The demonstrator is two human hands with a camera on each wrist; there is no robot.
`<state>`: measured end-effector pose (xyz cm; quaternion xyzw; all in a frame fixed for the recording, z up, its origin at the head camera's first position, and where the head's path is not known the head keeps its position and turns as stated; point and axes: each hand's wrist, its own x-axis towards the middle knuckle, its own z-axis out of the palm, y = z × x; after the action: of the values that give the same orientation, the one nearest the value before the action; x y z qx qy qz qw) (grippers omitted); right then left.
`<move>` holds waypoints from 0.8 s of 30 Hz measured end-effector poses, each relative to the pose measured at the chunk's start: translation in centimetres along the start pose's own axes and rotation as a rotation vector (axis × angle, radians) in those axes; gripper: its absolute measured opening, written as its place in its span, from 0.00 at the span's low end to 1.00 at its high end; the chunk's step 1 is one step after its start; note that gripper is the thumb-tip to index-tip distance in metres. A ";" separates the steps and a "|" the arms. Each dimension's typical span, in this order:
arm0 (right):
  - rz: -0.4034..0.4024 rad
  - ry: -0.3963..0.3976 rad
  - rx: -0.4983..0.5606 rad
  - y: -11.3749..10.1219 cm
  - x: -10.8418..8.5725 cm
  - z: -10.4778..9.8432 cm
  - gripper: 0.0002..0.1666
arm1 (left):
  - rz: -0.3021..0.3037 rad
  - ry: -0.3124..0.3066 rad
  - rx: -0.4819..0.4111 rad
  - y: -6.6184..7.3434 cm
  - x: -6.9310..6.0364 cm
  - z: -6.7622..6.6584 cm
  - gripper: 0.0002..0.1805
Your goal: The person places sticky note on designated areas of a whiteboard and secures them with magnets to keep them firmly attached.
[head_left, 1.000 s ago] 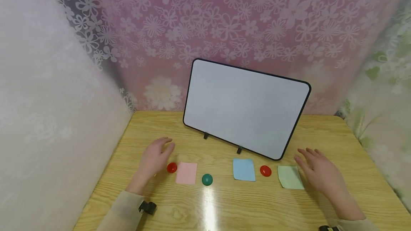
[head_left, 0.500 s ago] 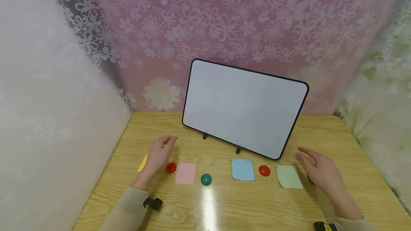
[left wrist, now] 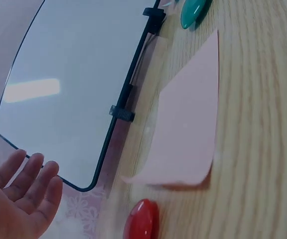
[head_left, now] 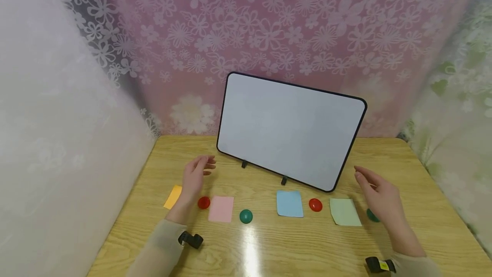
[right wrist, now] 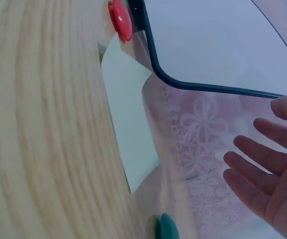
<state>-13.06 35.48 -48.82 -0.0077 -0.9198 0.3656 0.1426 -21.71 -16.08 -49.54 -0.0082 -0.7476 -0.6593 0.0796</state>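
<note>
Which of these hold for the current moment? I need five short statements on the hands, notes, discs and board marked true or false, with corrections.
1. A red disc lies between the blue note and the pale green note. True.
2. The blue note is propped upright. False: it lies on the table, in front of the whiteboard.
3. The left hand and the right hand both hold nothing. True.
4. The whiteboard shows in all three views. True.
5. Both red discs are right of the blue note in the head view. False: the other red disc is left of it, beyond the pink note.
</note>
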 end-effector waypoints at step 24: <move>0.197 0.131 0.522 -0.7 2.4 2.5 0.36 | -0.005 0.172 0.035 -0.3 5.4 3.3 0.23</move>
<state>-15.99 33.59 -49.40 -0.0835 -0.7784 0.6006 0.1626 -27.41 -13.34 -49.53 0.0518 -0.7495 -0.6446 0.1418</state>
